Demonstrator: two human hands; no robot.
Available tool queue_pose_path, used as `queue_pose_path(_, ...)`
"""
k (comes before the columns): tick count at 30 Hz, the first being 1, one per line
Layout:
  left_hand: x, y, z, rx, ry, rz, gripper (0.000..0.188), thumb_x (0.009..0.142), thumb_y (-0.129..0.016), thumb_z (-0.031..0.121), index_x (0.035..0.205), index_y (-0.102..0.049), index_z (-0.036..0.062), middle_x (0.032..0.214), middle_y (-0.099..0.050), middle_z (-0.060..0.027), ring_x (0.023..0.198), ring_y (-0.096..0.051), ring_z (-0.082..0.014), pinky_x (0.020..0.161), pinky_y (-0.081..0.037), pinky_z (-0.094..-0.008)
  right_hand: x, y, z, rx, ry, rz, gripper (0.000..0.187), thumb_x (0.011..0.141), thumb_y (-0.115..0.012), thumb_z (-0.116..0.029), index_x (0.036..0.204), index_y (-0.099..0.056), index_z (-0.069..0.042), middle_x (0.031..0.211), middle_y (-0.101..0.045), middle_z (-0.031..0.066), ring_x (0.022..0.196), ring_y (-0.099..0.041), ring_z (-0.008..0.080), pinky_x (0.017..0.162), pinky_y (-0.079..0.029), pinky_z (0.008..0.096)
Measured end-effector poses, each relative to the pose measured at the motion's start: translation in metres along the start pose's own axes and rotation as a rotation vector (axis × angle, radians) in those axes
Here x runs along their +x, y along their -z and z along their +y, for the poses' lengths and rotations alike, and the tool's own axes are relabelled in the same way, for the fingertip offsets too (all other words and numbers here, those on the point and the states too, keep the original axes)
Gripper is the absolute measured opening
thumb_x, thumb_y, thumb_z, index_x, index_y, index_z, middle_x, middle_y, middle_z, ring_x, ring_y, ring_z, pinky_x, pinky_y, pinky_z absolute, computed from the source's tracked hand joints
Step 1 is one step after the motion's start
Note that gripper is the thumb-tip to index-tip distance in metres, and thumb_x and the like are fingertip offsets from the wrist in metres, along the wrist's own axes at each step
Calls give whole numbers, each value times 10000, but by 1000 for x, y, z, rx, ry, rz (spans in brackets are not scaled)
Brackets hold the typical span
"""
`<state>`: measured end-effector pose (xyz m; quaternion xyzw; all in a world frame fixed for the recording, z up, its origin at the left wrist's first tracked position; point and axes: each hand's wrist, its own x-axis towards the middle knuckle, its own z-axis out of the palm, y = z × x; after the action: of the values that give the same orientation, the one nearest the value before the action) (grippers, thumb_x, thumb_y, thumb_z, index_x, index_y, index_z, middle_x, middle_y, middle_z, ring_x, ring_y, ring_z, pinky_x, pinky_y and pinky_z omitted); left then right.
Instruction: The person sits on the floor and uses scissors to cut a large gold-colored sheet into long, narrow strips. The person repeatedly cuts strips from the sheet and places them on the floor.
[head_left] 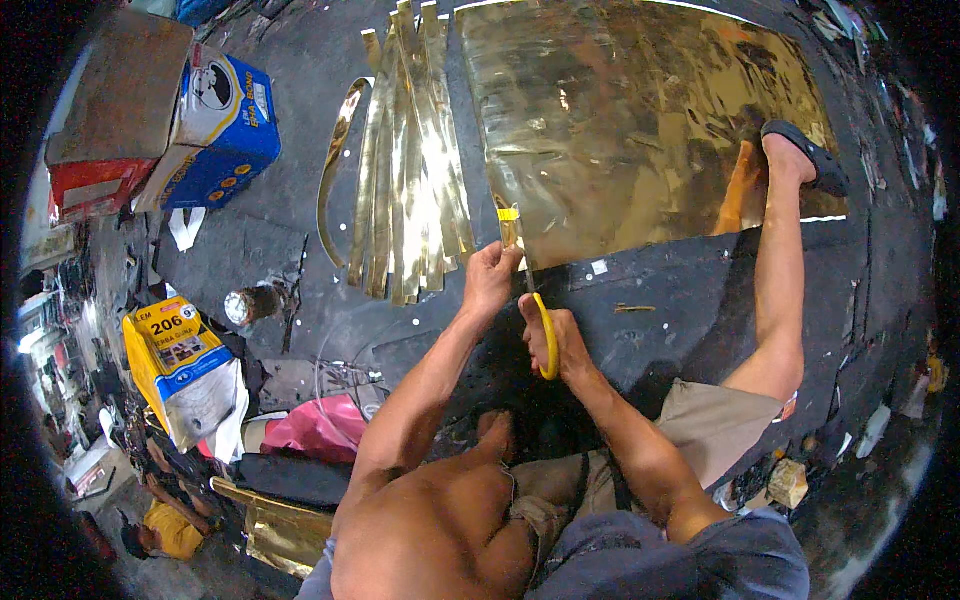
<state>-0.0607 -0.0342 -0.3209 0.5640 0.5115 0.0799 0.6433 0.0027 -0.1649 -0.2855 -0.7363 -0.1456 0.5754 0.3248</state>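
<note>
A large shiny gold sheet point(620, 130) lies across the dark floor ahead of me. At its near left corner, my left hand point(488, 278) is closed on the end of a narrow gold strip point(509, 228) along the sheet's left edge. My right hand point(562, 345) grips scissors point(547, 340) by their yellow handles. Their blades point away from me into the sheet's near edge, beside the strip; the tips are hard to make out. Left of the sheet, several long gold strips point(402, 170) lie roughly side by side, one of them curled.
My foot in a dark clog point(812, 160) rests on the sheet's right part. Cardboard boxes point(120, 90) stand at the far left. Closer are a yellow and blue box point(185, 350), a can point(240, 306) and pink material point(315, 428). Another person in yellow point(175, 528) is at lower left.
</note>
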Motion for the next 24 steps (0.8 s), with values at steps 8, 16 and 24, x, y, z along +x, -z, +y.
queue_pose_path(8,-11,10,29,28,-5,-82,275,962,-504,223,915,-630,-16,776,-601,13,692,-493,-66,641,-426,-253,22,8,-14,-35,27,-24,584,869,-554,-512,529,-556,-37,482,-575,113,422,-608,225,418,-488,345)
queue_pose_path(16,-19,15,45,-137,44,-128,275,974,-500,217,893,-613,-20,734,-572,21,685,-481,-48,614,-412,-232,101,9,-26,-166,453,198,784,893,-329,-693,708,-571,29,526,-506,122,465,-550,208,467,-440,370)
queue_pose_path(24,-23,20,32,-152,-105,-59,302,944,-531,252,879,-605,-34,731,-561,10,675,-452,-78,601,-385,-265,139,24,-100,-264,591,166,832,897,-257,-700,779,-585,56,548,-530,178,552,-527,256,567,-425,434)
